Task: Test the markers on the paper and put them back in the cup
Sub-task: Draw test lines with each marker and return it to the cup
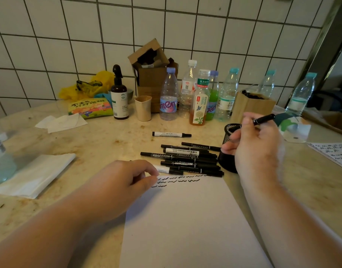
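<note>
Stained beige marble table (100,144), white tiled wall (50,45) lying far. Right hand (257,144) gripping black marker (263,119) over black mesh cup (229,149); left hand (127,176), fingers curled, resting on white paper (185,219); loose black markers (187,159) lying between.

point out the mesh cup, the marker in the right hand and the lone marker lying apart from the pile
mesh cup (225,160), head view, on its black mesh wall
marker in the right hand (263,119), head view, mid-barrel
lone marker (169,134), head view, on its white label

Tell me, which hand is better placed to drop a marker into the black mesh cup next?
Right. The right hand already holds a black marker directly over the mesh cup. The left hand rests on the paper, steadying it.
</note>
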`<state>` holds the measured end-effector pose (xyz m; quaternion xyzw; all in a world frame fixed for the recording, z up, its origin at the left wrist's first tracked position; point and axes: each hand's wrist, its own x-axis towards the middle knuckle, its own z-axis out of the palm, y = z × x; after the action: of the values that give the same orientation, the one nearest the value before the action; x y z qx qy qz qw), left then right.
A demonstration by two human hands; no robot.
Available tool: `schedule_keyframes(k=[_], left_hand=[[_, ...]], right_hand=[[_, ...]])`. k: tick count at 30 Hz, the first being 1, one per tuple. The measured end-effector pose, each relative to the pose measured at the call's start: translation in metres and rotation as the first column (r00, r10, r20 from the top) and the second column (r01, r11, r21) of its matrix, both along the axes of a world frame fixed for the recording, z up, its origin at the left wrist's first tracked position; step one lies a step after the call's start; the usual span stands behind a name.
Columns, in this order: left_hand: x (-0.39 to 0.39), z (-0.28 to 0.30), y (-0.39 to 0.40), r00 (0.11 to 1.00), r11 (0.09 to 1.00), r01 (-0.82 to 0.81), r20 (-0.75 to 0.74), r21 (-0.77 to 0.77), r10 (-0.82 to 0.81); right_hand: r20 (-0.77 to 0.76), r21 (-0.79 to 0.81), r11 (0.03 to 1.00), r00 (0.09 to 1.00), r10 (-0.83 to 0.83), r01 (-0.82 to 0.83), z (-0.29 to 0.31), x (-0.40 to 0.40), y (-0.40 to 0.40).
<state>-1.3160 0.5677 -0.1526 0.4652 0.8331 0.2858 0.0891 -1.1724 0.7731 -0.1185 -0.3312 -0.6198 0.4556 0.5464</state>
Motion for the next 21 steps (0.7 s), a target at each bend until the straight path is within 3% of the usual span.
schedule_keyframes(k=[7, 10, 12, 16, 18, 21], left_hand=[[0.000, 0.002, -0.001, 1.000, 1.000, 0.001, -0.006, 0.009, -0.001], [0.000, 0.002, -0.001, 1.000, 1.000, -0.004, -0.007, 0.013, 0.004], [0.000, 0.003, -0.002, 1.000, 1.000, -0.006, -0.011, 0.003, 0.006], [0.000, 0.005, -0.001, 0.999, 0.999, -0.042, -0.030, -0.002, 0.041], [-0.001, 0.006, -0.001, 0.997, 0.998, -0.064, -0.043, 0.012, 0.064], [0.000, 0.008, -0.001, 0.995, 0.996, -0.084, -0.049, 0.019, 0.085]], right_hand=[[0.065, -0.042, 0.997, 0.996, 0.068, -0.065, -0.004, -0.004, 0.001], [0.051, 0.066, 0.992, 0.993, 0.106, -0.110, -0.004, -0.001, -0.004], [0.186, 0.191, 0.964, 0.971, 0.150, -0.185, -0.006, 0.000, -0.012], [0.631, 0.273, 0.822, 0.738, 0.239, -0.499, -0.024, -0.008, -0.022], [0.753, 0.287, 0.743, 0.622, 0.215, -0.605, -0.033, -0.014, -0.026], [0.836, 0.295, 0.676, 0.525, 0.159, -0.675, -0.040, -0.020, -0.031]])
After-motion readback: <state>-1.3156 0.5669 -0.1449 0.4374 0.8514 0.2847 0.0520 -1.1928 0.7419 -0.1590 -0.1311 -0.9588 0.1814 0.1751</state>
